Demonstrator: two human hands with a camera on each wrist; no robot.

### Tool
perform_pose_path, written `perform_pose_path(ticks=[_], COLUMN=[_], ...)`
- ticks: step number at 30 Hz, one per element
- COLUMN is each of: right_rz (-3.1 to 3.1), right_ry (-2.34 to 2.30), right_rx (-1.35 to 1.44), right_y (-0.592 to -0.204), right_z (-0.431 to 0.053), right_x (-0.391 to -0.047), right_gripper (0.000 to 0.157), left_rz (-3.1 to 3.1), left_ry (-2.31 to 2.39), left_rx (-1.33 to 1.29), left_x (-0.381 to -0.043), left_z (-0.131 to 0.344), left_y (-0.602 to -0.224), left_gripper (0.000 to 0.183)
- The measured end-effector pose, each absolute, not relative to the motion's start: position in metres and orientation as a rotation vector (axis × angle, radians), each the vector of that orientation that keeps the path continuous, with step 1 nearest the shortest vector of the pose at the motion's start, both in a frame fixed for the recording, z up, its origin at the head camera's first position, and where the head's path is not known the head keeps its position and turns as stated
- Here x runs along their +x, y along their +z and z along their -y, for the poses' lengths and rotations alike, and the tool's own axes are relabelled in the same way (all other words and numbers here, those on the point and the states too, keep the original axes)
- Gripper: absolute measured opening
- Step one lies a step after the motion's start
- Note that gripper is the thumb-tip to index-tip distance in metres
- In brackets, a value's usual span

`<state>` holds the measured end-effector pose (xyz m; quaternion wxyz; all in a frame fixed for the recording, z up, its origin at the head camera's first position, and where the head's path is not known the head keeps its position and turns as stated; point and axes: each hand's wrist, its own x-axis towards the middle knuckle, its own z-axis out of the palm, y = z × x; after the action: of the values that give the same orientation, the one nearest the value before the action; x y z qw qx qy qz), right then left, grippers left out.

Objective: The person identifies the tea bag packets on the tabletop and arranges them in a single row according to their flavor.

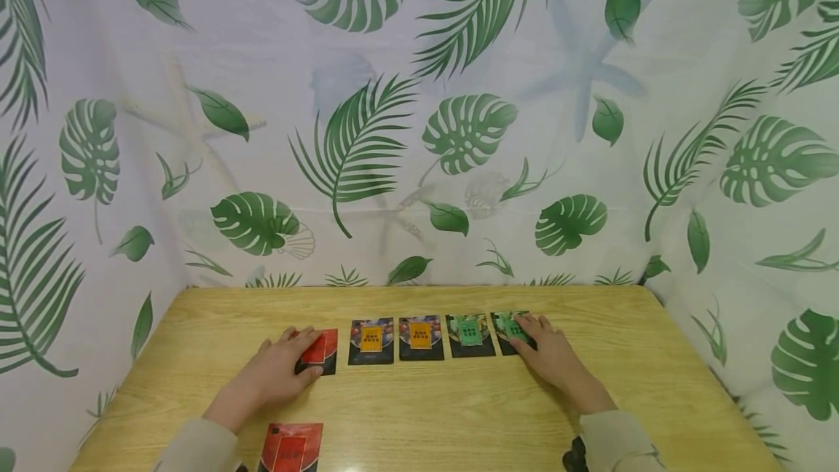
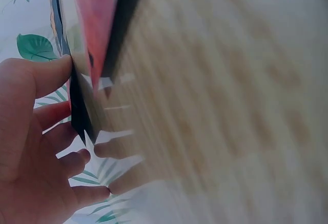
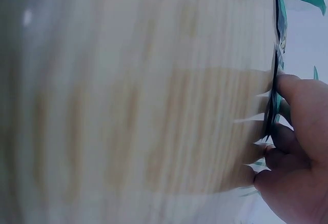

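Observation:
My left hand (image 1: 278,368) rests over the left part of a flat red and black packet (image 1: 331,348), thumb at its lower edge. In the left wrist view the thumb touches this packet's dark edge (image 2: 78,108) while several fingertips meet the table. Opposite, my right hand (image 1: 553,357) lies on the right side of a green and black packet (image 1: 506,324), its thumb near the lower corner. Between the hands lie two orange-labelled packets, one (image 1: 371,341) beside the other (image 1: 422,338), and a second green-labelled packet (image 1: 470,335). All lie flat in a row.
Another red packet (image 1: 291,449) lies nearer me, by the left forearm. The wooden table (image 1: 419,414) ends at a leaf-patterned sheet (image 1: 393,253) at the back and sides. Something small and dark (image 1: 575,455) shows by the right sleeve.

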<state>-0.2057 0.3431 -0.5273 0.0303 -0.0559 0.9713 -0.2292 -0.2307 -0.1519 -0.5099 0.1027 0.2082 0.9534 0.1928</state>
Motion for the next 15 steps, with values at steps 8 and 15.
perform_pose_path(ticks=[8,15], right_rz=[-2.998,-3.002], right_ry=[-0.711,-0.711], right_rx=[-0.167,-0.17], right_y=[-0.5276,-0.5282], right_z=[-0.3437,-0.3435], right_x=[-0.2056,-0.2057], right_gripper=[0.064,0.064], left_rz=[-2.831,-2.83], left_ry=[0.562,0.562], left_rx=[0.646,0.627], left_x=[-0.2357,-0.2378], left_z=[0.1518,0.1508], left_y=[-0.5087,-0.5077], left_gripper=[0.067,0.068])
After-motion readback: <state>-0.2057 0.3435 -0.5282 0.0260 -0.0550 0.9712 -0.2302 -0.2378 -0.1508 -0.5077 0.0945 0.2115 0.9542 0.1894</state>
